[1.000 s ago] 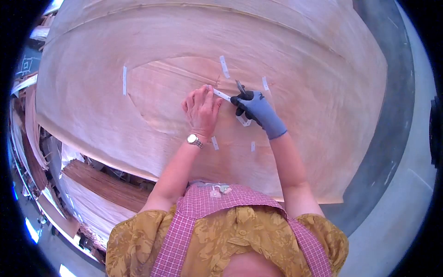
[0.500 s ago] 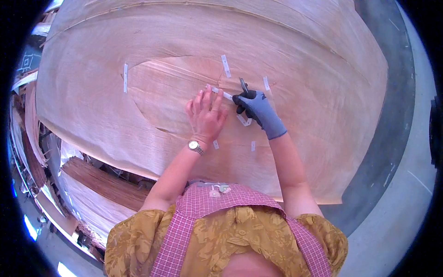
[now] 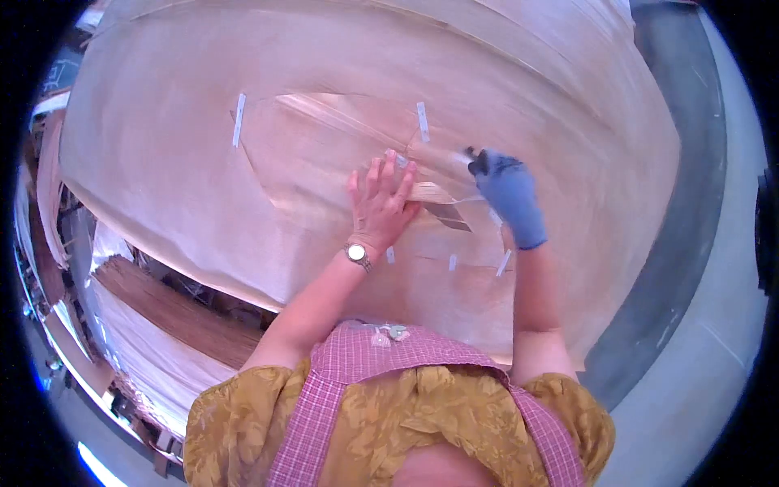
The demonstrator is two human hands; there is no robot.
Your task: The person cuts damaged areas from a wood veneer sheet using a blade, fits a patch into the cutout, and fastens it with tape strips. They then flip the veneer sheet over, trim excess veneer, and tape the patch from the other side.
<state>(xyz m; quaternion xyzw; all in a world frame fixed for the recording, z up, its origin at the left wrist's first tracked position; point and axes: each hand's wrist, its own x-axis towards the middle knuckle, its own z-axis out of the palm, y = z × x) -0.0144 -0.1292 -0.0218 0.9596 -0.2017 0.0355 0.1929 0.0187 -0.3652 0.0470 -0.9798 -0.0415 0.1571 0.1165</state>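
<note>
Across most of the frame, one large pale wood sheet (image 3: 592, 268), spread flat apart from a few ridges and a curved split line left of centre. At the centre of the frame, one narrow flap (image 3: 430, 192) of wood, curled up just beside the left thumb, and directly below it one dark brown patch (image 3: 448, 216) — gap or loose piece, hard to tell which. Five white strips (image 3: 238, 119) clear enough to count: two above centre, three below, some laid across split lines, presumably to keep the edges together. More pale bits close to both hands, too blurred to count.

Over the flap's left end, one bare left hand (image 3: 381, 207), grip wide, fingers spread and pressed down, likely to steady the wood. Right of centre, one gloved right hand (image 3: 509, 195), blurred, grip narrow and closed on what looks like one slim dark tool (image 3: 470, 152), raised perhaps for clearance.

Farther out, one watch (image 3: 356, 253) on the left wrist; at bottom centre, one checked apron (image 3: 406, 349) with two straps — lower left, one brown bundle (image 3: 174, 312); far right, one dark grey band (image 3: 677, 235).
</note>
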